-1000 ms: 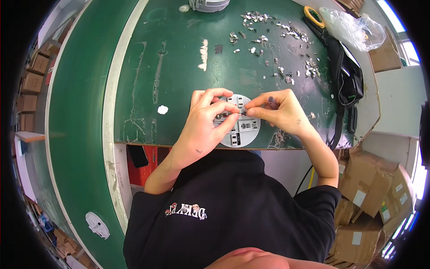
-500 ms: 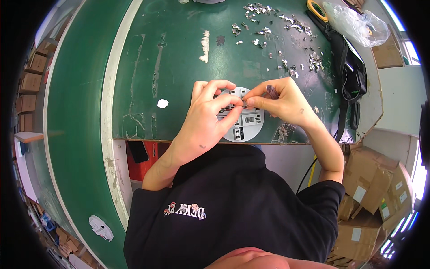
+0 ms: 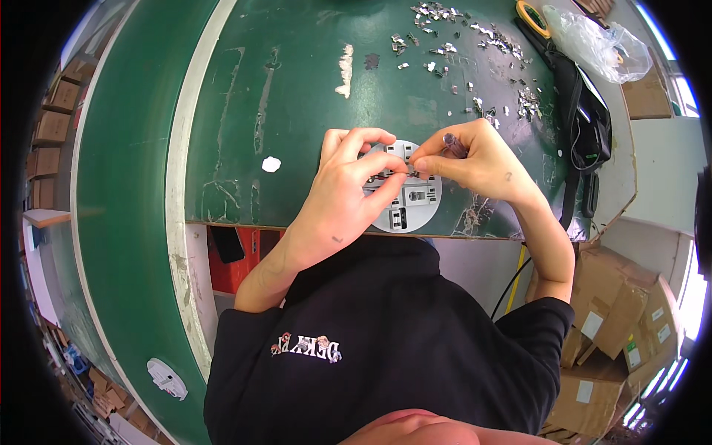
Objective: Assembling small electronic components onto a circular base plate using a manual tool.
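Observation:
A round light-grey plastic base (image 3: pixel 421 211) with slots and raised fittings lies near the table's front edge, partly covered by my hands. My left hand (image 3: pixel 347 182) comes over it from the left, thumb and forefinger closed in a pinch above the base's middle. What that pinch holds is too small and hidden to name. Opposite, my right hand (image 3: pixel 475 163) has its thumb and forefinger pressed together close to the left fingertips. A tool with a dark, see-through handle (image 3: pixel 454 145) is held in the right hand; its working end is hidden.
Many small metal clips (image 3: pixel 504 44) are scattered over the green table (image 3: pixel 311 89) at the far right. Along the right edge lie a black bag (image 3: pixel 586 111), a yellow tape roll (image 3: pixel 532 18) and a clear plastic bag (image 3: pixel 599 44). Another pale plastic part (image 3: pixel 167 378) sits at left.
My right hand and its fingertips have shifted slightly to the right over the base. My left hand keeps nearly the same pinch. The view has moved a little.

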